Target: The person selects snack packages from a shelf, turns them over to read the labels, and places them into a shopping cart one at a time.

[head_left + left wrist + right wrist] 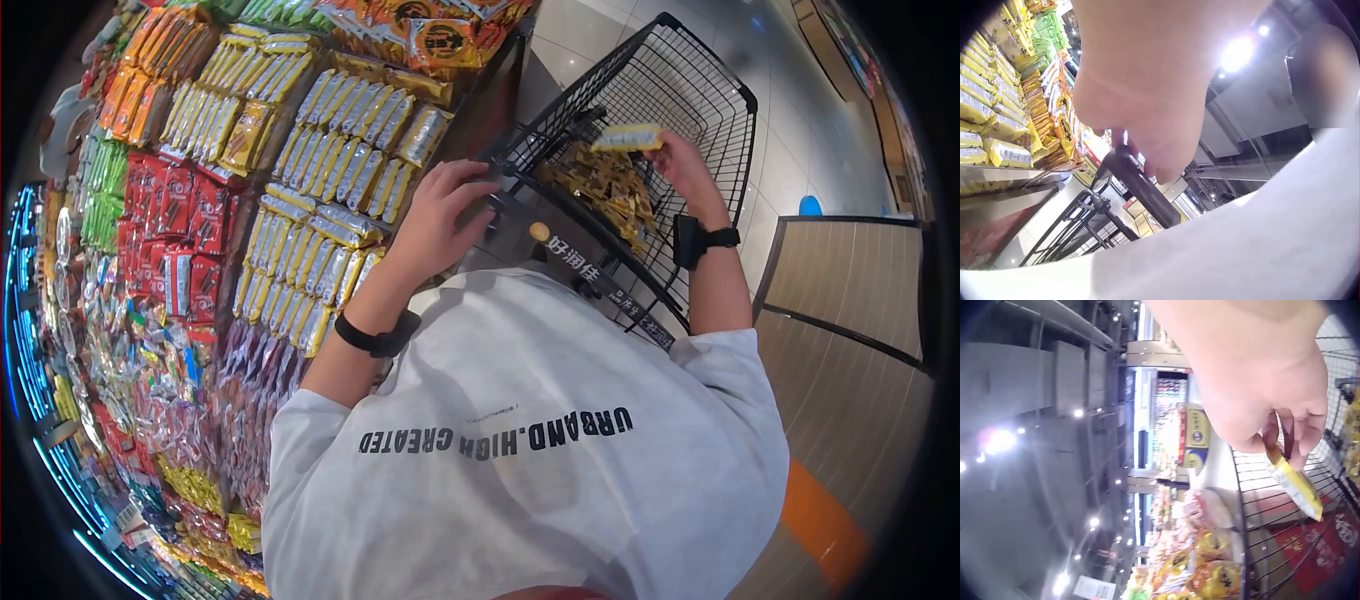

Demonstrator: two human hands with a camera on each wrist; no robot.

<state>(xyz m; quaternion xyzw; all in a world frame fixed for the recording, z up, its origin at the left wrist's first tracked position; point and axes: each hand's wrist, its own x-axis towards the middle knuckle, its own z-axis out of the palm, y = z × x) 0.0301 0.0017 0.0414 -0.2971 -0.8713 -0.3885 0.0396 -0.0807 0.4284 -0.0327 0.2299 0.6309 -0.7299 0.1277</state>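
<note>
My right hand [688,172] pinches one end of a yellow-and-white packet [628,138] above the wire cart [752,98]. The right wrist view shows the packet [1300,487] slanting down from the fingers of the right hand [1266,387]. Below it, a pile of gold packets [612,192] lies in the cart. My left hand [437,218] is at the end of the cart's dark handle, fingers spread and slightly bent. In the left wrist view, the left hand [1147,119] covers part of the handle [1147,194], so its contact is partly hidden.
Rows of yellow-and-white packets [345,135] fill the display at the left, beside red packets [185,205] and orange ones [440,45]. A wood-coloured panelled surface [850,275] stands at the right. Tiled floor [570,50] shows beyond the cart.
</note>
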